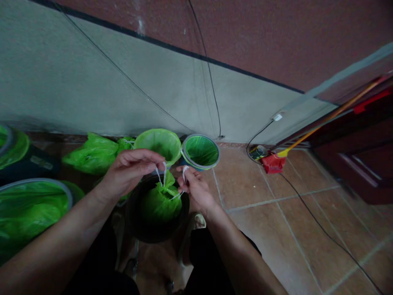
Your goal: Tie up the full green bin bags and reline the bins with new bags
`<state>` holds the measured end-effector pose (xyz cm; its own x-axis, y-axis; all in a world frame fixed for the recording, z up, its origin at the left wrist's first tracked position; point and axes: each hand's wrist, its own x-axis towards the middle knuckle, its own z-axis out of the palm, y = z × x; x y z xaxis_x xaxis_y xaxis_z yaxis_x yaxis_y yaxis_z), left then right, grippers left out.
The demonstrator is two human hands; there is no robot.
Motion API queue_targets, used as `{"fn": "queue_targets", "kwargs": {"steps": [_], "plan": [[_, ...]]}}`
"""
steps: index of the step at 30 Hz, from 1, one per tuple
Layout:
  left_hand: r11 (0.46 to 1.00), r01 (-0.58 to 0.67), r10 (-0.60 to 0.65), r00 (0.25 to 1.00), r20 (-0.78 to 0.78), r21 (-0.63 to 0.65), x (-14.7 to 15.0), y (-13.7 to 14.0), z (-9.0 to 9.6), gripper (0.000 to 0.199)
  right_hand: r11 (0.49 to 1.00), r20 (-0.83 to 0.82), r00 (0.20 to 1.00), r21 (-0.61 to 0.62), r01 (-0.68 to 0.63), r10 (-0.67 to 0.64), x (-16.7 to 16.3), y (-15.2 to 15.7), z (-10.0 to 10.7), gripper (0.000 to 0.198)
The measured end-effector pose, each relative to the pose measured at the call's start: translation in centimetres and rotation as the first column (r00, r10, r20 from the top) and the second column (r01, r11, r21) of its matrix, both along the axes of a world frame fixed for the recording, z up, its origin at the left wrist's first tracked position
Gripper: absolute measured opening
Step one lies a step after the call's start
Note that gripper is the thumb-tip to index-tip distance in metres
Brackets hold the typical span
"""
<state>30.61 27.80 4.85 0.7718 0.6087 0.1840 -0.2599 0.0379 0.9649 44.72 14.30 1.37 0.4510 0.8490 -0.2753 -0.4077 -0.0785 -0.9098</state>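
A green garbage bag (162, 200) sits inside a dark bin (156, 234) between my feet, its neck gathered at the top. White drawstrings (159, 177) come out of the neck on both sides. My left hand (130, 170) pinches the drawstring on the left and pulls it up taut. On the other side, my right hand (196, 186) has its fingers closed on the right drawstring, with a loop showing over the fingers. Both hands are above the bin's rim.
Two lined bins (158, 132) (217, 157) stand by the wall. A tied green bag (92, 153) lies left of them, and more lined bins (39, 180) are at the left. To the right are a red broom (274, 163), a can (258, 152) and a black cable (302, 200) across the tiles.
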Motion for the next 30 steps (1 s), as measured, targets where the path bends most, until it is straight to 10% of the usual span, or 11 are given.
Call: {"fn": "queue_targets", "kwargs": {"steps": [5, 9, 11, 17, 26, 30], "plan": [[0.995, 0.099, -0.101, 0.982, -0.159, -0.02, 2.0, -0.6, -1.3, 0.03, 0.935, 0.247, 0.902, -0.115, -0.336, 0.355, -1.9, 0.6, -1.9, 0.033], [0.981, -0.156, 0.185, 0.923, -0.337, 0.114, 3.3, 0.3, -3.9, 0.037, 0.883, 0.283, 0.836, -0.156, -0.443, 0.47, -2.0, 0.5, -2.2, 0.034], [0.967, -0.203, 0.251, 0.879, -0.406, 0.157, 3.6, 0.5, -5.7, 0.033, 0.918, 0.232, 0.889, -0.129, -0.375, 0.396, -1.6, 0.6, -2.3, 0.036], [0.923, 0.376, -0.311, 0.858, -0.409, 0.087, 3.1, -2.3, -8.7, 0.031, 0.992, 0.024, 0.993, -0.054, -0.115, 0.117, 0.9, 0.8, -2.2, 0.04], [1.0, -0.009, 0.012, 0.811, -0.585, 0.009, 2.8, -2.6, -10.5, 0.028, 0.953, -0.011, 0.976, -0.22, 0.208, -0.216, 1.7, 0.5, -2.1, 0.038], [0.955, 0.295, -0.26, 0.799, -0.542, -0.024, 2.9, -3.5, -10.0, 0.033, 0.985, -0.118, 0.979, -0.083, 0.154, -0.163, 0.0, 1.4, -1.3, 0.03]]}}
